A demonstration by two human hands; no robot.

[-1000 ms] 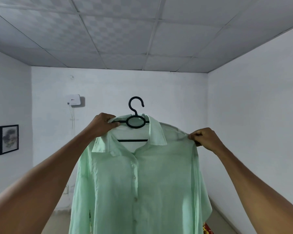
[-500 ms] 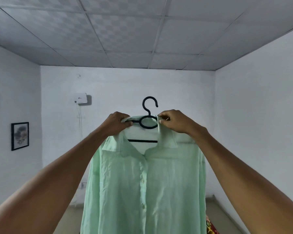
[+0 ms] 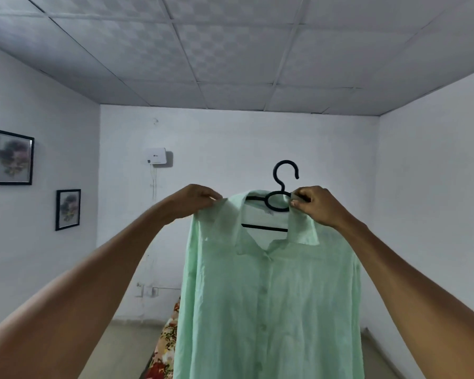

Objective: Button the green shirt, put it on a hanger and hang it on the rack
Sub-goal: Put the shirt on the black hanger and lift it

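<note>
Shirt [image 3: 268, 296], pale green and buttoned, drapes on the hanger [image 3: 281, 192]; left hand [image 3: 195, 199] pinches its shoulder, right hand [image 3: 316, 205] its collar.

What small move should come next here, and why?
Probably tug the shirt shoulder outward with the left hand to seat it on the hanger. The right hand pinches the collar by the ring, the front looks buttoned, and no rack is in view.

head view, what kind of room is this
Probably a room in a home: white walls with two framed pictures, a tiled ceiling, and a floral-patterned fabric low down, perhaps bedding.
</note>
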